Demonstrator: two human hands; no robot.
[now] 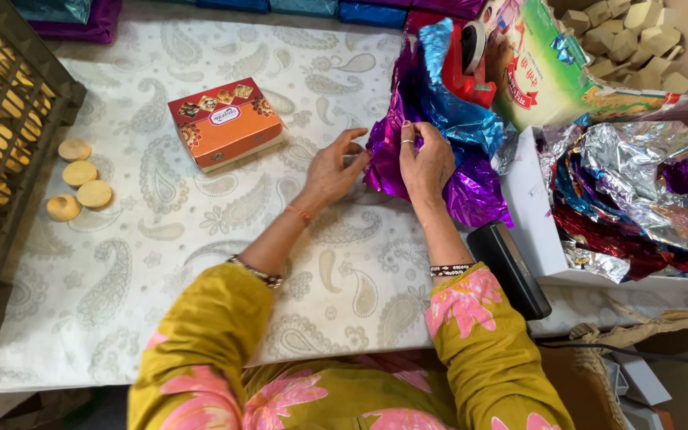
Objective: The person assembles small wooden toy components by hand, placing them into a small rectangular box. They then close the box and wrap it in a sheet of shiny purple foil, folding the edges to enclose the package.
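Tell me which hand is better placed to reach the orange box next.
Left. The left hand rests at the purple foil's left edge, with only bare cloth between it and the orange box. The right hand pinches the foil farther away and would have to cross over.

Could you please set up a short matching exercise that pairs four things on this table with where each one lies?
Things:
1. orange box
2. round biscuits
3. purple foil
4. red tape dispenser

Places:
A. beside the crate at the table's left
B. between the left hand and right hand
C. behind the foil, at the far edge
D. on the paisley cloth, left of the hands

Pairs: 1-D, 2-A, 3-B, 4-C
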